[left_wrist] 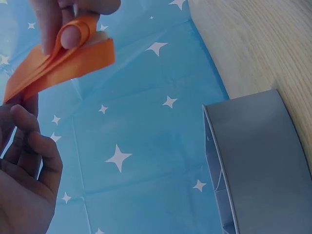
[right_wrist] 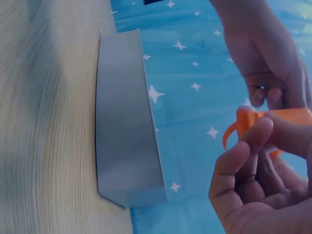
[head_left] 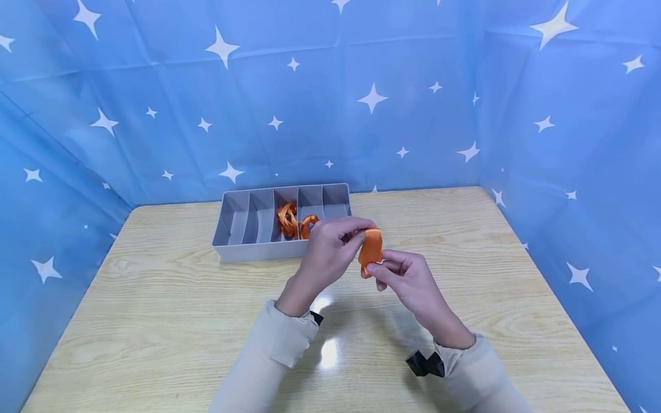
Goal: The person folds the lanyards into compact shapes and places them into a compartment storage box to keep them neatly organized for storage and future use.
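An orange ribbon [head_left: 371,245], folded over itself in flat layers, is stretched between both hands above the table. My left hand [head_left: 334,248] pinches its upper end between thumb and fingers. At the lower end, my right hand [head_left: 404,276] grips the ribbon with the thumb pressed on it. In the left wrist view the layered ribbon [left_wrist: 68,66] shows a loop round a fingertip. The right wrist view shows a small loop of ribbon [right_wrist: 229,136] sticking out beside the right fingertips.
Behind the left hand stands a grey divided tray [head_left: 268,250]. Orange ribbon coils [head_left: 287,219] lie in its middle compartment, with another coil [head_left: 308,225] in the one to the right. A blue star-patterned curtain [head_left: 330,86] hangs round the wooden table [head_left: 155,321].
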The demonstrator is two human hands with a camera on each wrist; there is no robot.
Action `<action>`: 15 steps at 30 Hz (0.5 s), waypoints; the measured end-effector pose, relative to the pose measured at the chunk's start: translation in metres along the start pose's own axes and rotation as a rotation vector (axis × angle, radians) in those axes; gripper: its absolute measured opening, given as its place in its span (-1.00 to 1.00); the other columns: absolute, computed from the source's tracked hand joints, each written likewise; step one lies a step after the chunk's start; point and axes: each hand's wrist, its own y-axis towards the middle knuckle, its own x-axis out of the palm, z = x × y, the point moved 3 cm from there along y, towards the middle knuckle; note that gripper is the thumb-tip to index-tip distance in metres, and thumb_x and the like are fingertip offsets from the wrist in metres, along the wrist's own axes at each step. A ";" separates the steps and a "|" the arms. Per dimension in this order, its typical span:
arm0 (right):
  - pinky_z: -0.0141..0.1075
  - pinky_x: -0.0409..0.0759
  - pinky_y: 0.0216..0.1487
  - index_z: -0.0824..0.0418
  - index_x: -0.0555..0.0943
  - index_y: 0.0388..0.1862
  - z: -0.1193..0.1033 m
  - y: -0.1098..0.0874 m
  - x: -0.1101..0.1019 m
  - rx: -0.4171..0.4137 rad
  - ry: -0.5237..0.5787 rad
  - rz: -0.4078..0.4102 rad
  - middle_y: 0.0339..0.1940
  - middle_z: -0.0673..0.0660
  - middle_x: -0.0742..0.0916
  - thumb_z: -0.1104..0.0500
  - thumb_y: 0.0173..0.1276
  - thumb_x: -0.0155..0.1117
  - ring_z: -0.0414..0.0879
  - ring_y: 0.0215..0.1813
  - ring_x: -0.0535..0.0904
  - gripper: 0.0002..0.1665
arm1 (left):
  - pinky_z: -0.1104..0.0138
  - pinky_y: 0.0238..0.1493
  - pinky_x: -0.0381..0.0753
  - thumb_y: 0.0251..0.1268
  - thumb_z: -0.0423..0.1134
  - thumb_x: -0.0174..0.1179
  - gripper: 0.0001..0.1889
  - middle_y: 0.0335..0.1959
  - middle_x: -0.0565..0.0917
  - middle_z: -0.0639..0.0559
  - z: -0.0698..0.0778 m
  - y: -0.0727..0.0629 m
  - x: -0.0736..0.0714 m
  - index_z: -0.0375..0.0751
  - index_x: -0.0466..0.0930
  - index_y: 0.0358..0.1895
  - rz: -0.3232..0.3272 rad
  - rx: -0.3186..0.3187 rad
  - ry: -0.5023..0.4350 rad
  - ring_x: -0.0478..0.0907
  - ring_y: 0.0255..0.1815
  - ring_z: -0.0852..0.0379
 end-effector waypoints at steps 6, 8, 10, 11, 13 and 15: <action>-0.39 0.44 -0.53 0.38 0.73 -0.20 -0.004 -0.001 0.004 -0.036 -0.092 0.102 -0.55 0.01 0.64 0.27 0.37 0.34 -0.15 -0.55 0.44 -0.84 | 0.49 -0.43 0.48 0.28 -0.51 0.26 -0.87 -0.35 0.75 -0.02 0.002 0.000 0.000 -0.28 0.77 -0.23 -0.016 0.011 0.050 0.53 -0.49 0.24; -0.39 0.47 -0.54 0.39 0.73 -0.18 -0.005 -0.001 0.005 -0.030 -0.096 0.135 -0.52 0.00 0.64 0.29 0.37 0.34 -0.16 -0.56 0.45 -0.84 | 0.49 -0.42 0.49 0.28 -0.51 0.26 -0.87 -0.34 0.76 -0.02 0.002 -0.001 0.001 -0.28 0.77 -0.23 -0.018 0.007 0.053 0.54 -0.48 0.23; -0.39 0.50 -0.53 0.41 0.73 -0.13 -0.006 -0.001 0.006 -0.017 -0.078 0.156 -0.46 0.00 0.67 0.29 0.38 0.33 -0.18 -0.53 0.46 -0.81 | 0.49 -0.42 0.49 0.29 -0.50 0.26 -0.87 -0.34 0.76 -0.02 0.002 -0.001 0.001 -0.28 0.77 -0.22 -0.019 0.003 0.054 0.53 -0.49 0.23; -0.40 0.51 -0.54 0.41 0.73 -0.12 -0.006 -0.001 0.006 -0.010 -0.062 0.161 -0.45 0.01 0.67 0.29 0.38 0.32 -0.19 -0.53 0.46 -0.80 | 0.49 -0.41 0.49 0.29 -0.50 0.26 -0.87 -0.33 0.76 -0.02 0.002 -0.001 0.001 -0.28 0.77 -0.22 -0.020 0.001 0.054 0.53 -0.49 0.23; -0.41 0.50 -0.55 0.42 0.72 -0.10 -0.006 -0.001 0.007 0.002 -0.032 0.161 -0.48 0.04 0.66 0.29 0.39 0.32 -0.20 -0.54 0.46 -0.79 | 0.49 -0.41 0.49 0.29 -0.50 0.26 -0.87 -0.33 0.76 -0.02 0.002 0.000 0.001 -0.28 0.77 -0.21 -0.020 0.001 0.059 0.53 -0.49 0.23; -0.41 0.49 -0.57 0.42 0.71 -0.09 -0.006 -0.002 0.008 0.022 0.009 0.149 -0.49 0.08 0.68 0.27 0.39 0.33 -0.20 -0.57 0.46 -0.78 | 0.49 -0.42 0.48 0.28 -0.51 0.25 -0.86 -0.33 0.76 -0.02 0.001 0.000 0.001 -0.28 0.77 -0.22 -0.019 0.002 0.065 0.52 -0.50 0.24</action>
